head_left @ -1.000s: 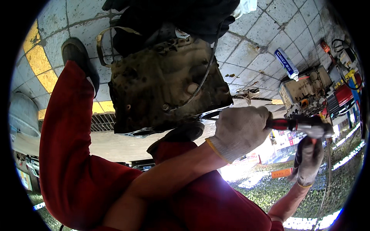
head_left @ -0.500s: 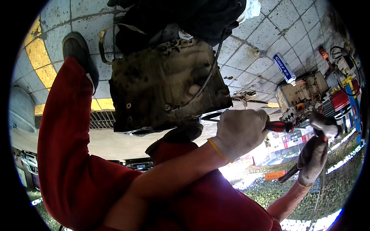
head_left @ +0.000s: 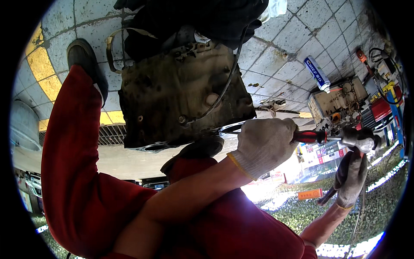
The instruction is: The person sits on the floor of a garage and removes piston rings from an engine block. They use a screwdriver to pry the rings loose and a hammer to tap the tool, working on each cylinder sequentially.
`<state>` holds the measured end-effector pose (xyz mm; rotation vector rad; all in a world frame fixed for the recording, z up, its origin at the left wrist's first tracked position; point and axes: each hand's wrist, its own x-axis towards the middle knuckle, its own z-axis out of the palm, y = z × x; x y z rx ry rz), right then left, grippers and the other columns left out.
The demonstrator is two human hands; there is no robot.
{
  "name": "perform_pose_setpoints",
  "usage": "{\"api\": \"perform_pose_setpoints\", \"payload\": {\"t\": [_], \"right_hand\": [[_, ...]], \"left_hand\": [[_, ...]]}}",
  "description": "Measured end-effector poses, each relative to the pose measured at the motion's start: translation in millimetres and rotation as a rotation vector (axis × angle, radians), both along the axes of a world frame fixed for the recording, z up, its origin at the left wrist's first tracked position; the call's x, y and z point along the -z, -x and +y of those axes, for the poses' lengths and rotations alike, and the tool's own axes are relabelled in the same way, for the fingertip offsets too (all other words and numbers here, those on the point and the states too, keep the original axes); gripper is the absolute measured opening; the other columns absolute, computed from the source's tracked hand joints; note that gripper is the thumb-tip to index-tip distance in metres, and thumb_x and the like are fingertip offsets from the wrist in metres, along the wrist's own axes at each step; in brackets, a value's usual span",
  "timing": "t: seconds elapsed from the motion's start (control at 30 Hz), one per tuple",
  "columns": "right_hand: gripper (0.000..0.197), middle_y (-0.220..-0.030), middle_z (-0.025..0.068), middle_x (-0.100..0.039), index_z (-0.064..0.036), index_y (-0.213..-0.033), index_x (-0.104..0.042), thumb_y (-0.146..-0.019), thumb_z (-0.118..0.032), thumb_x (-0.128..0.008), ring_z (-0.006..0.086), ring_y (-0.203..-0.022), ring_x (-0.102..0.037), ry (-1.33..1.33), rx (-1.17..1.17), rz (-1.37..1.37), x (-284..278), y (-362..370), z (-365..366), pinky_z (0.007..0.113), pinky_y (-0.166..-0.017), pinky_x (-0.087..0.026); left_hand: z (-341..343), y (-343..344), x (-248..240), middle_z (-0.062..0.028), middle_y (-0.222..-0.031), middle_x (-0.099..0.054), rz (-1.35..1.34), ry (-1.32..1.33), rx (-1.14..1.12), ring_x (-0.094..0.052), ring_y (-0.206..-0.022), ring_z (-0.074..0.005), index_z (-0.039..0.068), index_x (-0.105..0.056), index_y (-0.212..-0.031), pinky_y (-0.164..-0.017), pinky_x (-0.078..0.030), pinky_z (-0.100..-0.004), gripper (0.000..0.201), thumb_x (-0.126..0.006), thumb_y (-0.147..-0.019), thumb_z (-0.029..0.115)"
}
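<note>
My left hand, in a pale knit glove with a yellow cuff, is closed round a screwdriver. Its red and black handle sticks out to the right, ending in a thin metal piece. My right hand, in a dirtier glove, grips a hammer. The hammer's metal head is beside that metal piece; whether they touch I cannot tell. A dirty engine block lies left of my left hand, with a dark thin shaft showing between them. A thin dark hose runs over the block.
Dark cloth is bunched behind the block. A blue and white tube and a box of parts are at right on the tiled floor. A floor grate runs at left. My shoes stand beside the block.
The hammer head has come slightly left, closer to the screwdriver's handle end. My left hand keeps its grip. The whole view has shifted a little.
</note>
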<state>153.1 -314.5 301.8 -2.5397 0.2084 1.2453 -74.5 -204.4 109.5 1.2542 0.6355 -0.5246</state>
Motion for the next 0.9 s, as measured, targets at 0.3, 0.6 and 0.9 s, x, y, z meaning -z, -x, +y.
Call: {"api": "perform_pose_setpoints", "payload": {"t": [0.3, 0.6, 0.9], "right_hand": [[0.045, -0.060, -0.0058, -0.044, -0.0092, -0.102, -0.057, -0.114, -0.052, -0.063, 0.0033, -0.039, -0.035, -0.063, -0.088, -0.022, 11, 9, 15, 0.023, -0.032, -0.024], [0.074, -0.064, -0.0020, -0.050, 0.0020, -0.150, -0.047, -0.109, -0.055, -0.068, 0.0034, -0.039, -0.039, -0.107, -0.209, -0.067, -4, 4, 29, 0.022, -0.031, -0.029], [0.059, -0.063, -0.0031, -0.048, -0.0012, -0.149, -0.057, -0.114, -0.048, -0.064, 0.0028, -0.040, -0.037, -0.247, -0.617, -0.241, -13, -32, 44, 0.021, -0.034, -0.026]], "left_hand": [[18, 10, -2, -0.0083, -0.077, -0.077, 0.020, -0.037, -0.159, -0.076, -0.066, -0.0259, 0.014, -0.080, -0.091, -0.059, -0.058, -0.0395, 0.027, -0.080, -0.094, 0.040], [27, 20, 1, -0.0088, -0.074, -0.075, 0.004, -0.020, -0.238, -0.076, -0.065, -0.0259, 0.013, -0.078, -0.089, -0.059, -0.058, -0.0386, 0.024, -0.080, -0.093, 0.037], [26, 24, 1, -0.0096, -0.077, -0.077, -0.004, -0.053, -0.285, -0.077, -0.068, -0.0272, 0.014, -0.080, -0.093, -0.061, -0.059, -0.0399, 0.024, -0.083, -0.089, 0.038]]}}
